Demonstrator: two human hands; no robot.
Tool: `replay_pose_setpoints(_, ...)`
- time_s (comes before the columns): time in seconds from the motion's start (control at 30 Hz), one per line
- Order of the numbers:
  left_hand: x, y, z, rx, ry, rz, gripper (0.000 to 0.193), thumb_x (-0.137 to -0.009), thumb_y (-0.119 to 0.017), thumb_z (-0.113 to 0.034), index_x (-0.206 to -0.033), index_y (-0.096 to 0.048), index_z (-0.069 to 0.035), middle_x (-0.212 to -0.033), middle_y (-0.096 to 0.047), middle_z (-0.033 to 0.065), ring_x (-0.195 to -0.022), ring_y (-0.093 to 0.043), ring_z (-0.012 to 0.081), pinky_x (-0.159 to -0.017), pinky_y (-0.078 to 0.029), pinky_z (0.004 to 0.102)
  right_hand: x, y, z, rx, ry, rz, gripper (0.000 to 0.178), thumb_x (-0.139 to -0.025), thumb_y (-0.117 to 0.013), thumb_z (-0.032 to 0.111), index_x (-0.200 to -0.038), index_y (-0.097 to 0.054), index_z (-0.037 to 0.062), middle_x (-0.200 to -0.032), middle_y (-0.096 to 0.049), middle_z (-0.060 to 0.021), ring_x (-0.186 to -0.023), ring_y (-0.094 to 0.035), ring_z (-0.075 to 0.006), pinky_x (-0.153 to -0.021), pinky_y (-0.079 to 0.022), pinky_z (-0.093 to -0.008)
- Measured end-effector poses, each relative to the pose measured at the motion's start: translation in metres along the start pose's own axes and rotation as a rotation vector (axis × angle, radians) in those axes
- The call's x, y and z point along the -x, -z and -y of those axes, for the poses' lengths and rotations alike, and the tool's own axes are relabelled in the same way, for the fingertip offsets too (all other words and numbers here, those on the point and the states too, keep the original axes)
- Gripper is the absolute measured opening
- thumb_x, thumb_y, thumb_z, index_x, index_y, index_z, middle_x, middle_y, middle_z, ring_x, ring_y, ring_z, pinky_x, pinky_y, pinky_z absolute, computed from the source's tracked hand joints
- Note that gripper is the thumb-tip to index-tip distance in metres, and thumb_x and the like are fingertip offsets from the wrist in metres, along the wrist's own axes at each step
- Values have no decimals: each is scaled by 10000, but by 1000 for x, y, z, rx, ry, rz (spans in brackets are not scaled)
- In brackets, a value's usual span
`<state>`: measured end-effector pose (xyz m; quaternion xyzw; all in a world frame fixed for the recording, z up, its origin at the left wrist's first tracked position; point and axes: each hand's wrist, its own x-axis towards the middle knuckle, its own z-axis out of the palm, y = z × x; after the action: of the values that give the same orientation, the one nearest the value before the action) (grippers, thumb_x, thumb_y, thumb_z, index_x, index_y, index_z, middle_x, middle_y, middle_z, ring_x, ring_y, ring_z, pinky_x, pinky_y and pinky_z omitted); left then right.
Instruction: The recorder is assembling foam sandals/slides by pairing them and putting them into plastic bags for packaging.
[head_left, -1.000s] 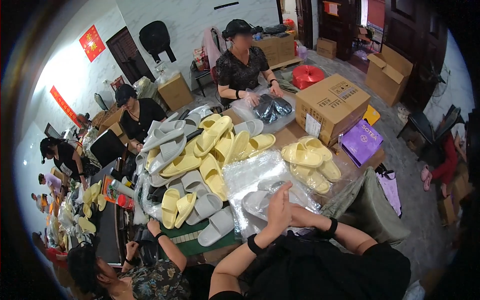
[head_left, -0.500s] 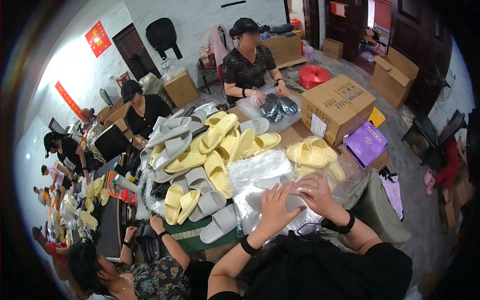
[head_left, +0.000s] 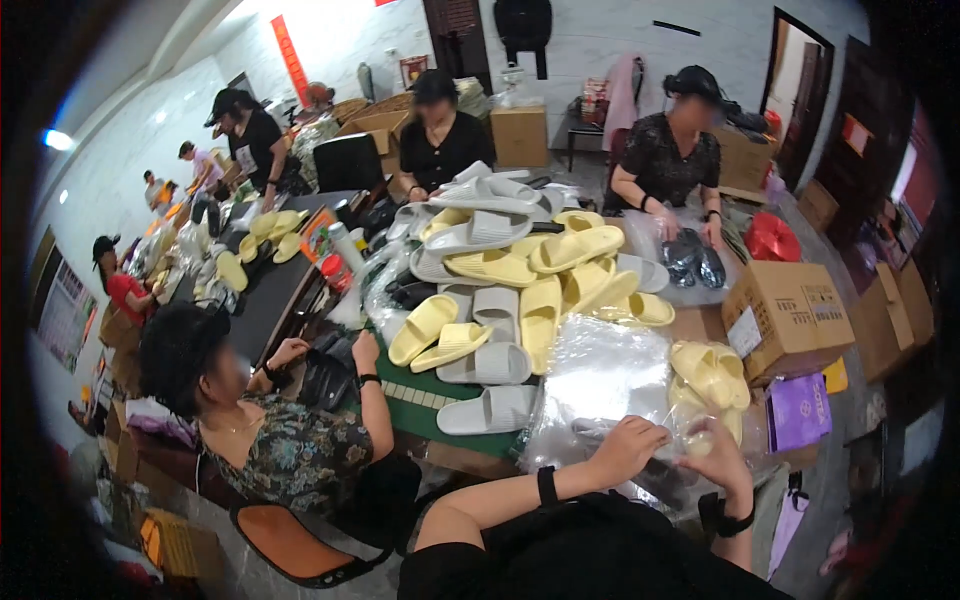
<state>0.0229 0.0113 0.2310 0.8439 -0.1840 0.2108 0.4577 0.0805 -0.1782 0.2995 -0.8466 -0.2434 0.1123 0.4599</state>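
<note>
My left hand (head_left: pixel 630 448) is over the near edge of a pile of clear flat plastic bags (head_left: pixel 610 360), fingertips pressed together on thin clear film. Facing it, my right hand (head_left: pixel 720 462) has its fingers curled around the crumpled edge of a clear plastic bag (head_left: pixel 706 432). A grey shape, perhaps a slipper, lies partly hidden under my left hand. Just beyond my right hand sit yellow slippers (head_left: pixel 708 370), some under clear film. To the left of the bags is a large heap of grey slippers (head_left: pixel 485 232) and yellow slippers (head_left: pixel 540 318).
A cardboard box (head_left: pixel 790 318) and a purple bag (head_left: pixel 798 412) stand at the right. A co-worker (head_left: pixel 290 440) sits on my left, handling black slippers (head_left: pixel 330 372). Across the table, another person (head_left: pixel 672 165) handles dark slippers in clear plastic (head_left: pixel 692 262). A red roll (head_left: pixel 772 238) is behind the box.
The view has swung left, so the table appears further right. My left hand's spread fingers have come together, and my right hand has turned with its fingers curled. The film stays between them.
</note>
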Motion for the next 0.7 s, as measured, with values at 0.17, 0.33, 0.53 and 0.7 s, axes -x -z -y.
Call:
replay_pose_setpoints(0.17,2,6,0,21,62,-92,187,-814,-556,-92,-993,-591,-50,-947,-591,93,-906,-541,265,-826,-398,348,-27,-5,-16,8,11,129,271,-721,-683,87,-954,-584,-9,-864,-590,-107,-825,-558,-163,-724,-454,-300)
replay_pose_setpoints(0.33,-7,21,-7,15,100,-135,463,-831,-507,-63,-1278,-392,-86,-1238,-434,150,-1108,-435,334,-938,-357,396,-90,52,-48,10,200,-589,182,-896,-491,100,-984,-554,-47,-870,-603,-86,-804,-557,-169,-724,-442,-283)
replay_pose_setpoints(0.53,34,3,23,18,138,190,343,-832,-509,-89,-1171,-457,-76,-1147,-476,141,-1026,-480,318,-892,-386,399,-109,107,-57,-77,334,-1079,227,-870,-502,55,-1073,-546,-37,-1038,-588,-144,-979,-537,-237,-878,-395,-340)
replay_pose_setpoints(0.7,63,-6,62,-20,375,314,255,-838,-530,-149,-1086,-537,-90,-1091,-526,126,-1012,-496,307,-871,-401,414,-112,60,-115,804,326,-798,225,-753,-505,-5,-971,-562,-8,-1013,-583,-157,-958,-528,-347,-857,-404,-402)
